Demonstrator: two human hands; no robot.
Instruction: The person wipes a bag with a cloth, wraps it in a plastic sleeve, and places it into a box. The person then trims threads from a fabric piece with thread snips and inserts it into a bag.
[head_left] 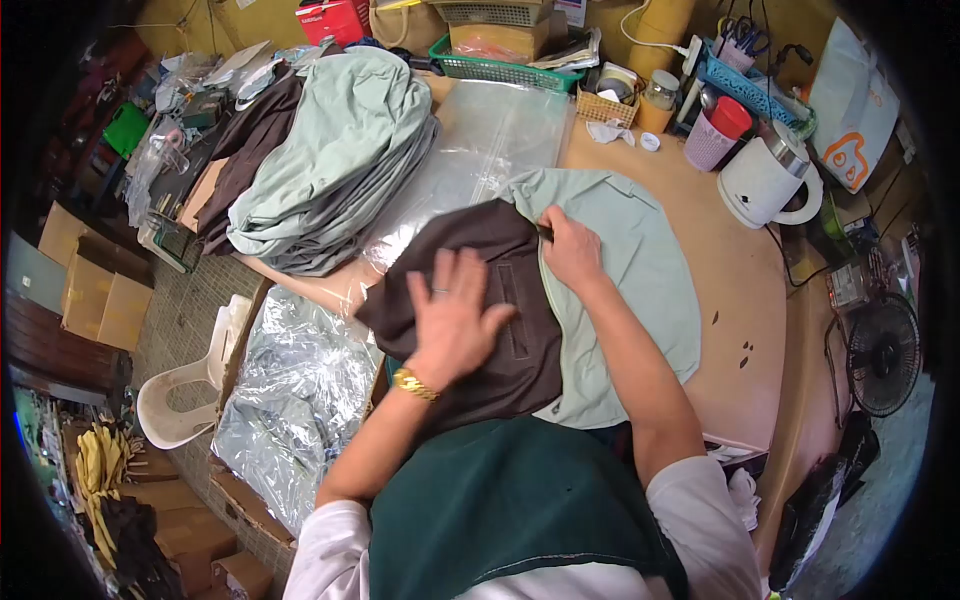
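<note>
A garment with a pale green side (640, 270) and a dark brown side (470, 235) lies spread on the table in front of me. A light strip, possibly a zipper, runs along the border between the two colours. On the brown part, my left hand (455, 315) rests or hovers with its fingers spread, slightly blurred. Beside it a slit pocket (513, 310) shows in the brown cloth. My right hand (572, 250) is closed on the garment at the colour border, near its upper end. Whatever small dark bit shows at those fingertips is hard to make out.
A pile of pale green garments (335, 150) lies at the left back, beside clear plastic bags (500, 125). Plastic-wrapped items fill a carton (300, 370) at left. A white kettle (765, 175), a pink cup (708, 140) and a black fan (883, 355) stand at right.
</note>
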